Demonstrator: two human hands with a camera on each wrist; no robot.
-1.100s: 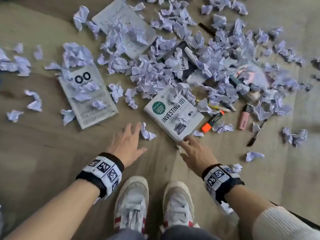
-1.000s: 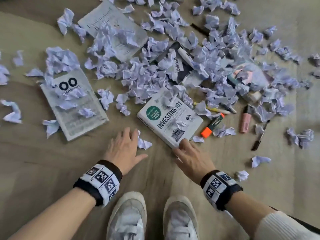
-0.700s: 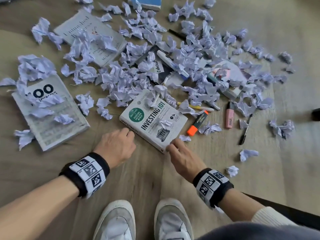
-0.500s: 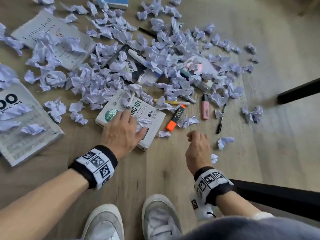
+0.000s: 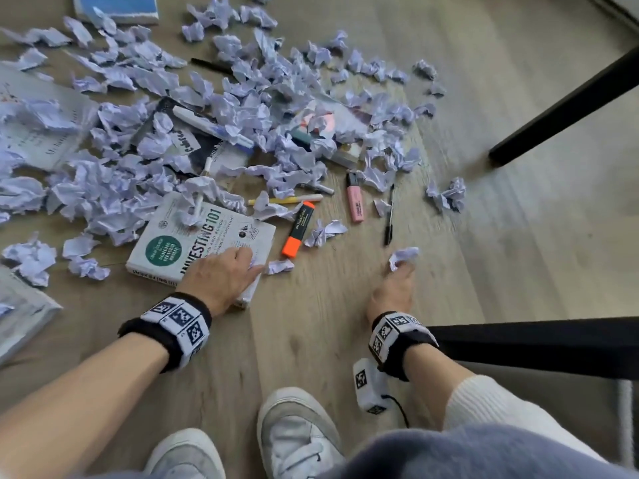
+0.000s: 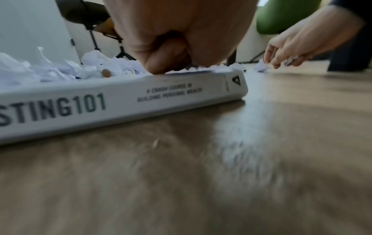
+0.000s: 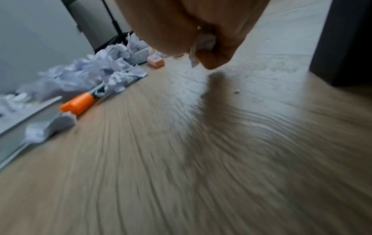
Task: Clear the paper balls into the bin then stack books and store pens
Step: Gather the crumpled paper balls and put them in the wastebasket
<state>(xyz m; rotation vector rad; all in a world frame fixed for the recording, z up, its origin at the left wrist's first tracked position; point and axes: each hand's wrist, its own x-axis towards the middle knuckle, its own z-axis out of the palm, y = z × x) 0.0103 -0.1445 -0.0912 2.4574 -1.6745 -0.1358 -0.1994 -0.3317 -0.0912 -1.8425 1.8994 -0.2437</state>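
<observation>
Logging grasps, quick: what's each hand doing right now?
Left hand: pinches a paper ball on the book.
Right hand: pinches another ball.

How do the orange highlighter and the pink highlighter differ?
The orange highlighter has a dark barrel with an orange cap; the pink highlighter is mostly pink. The orange one lies slanted beside the book; the pink one lies nearer the black pen. Both lie flat on the floor, untouched.

Blue book cut by top edge. Left hand covers white book corner; grip unclear, possibly on scrap. Paper ball mostly hidden inside right hand.
</observation>
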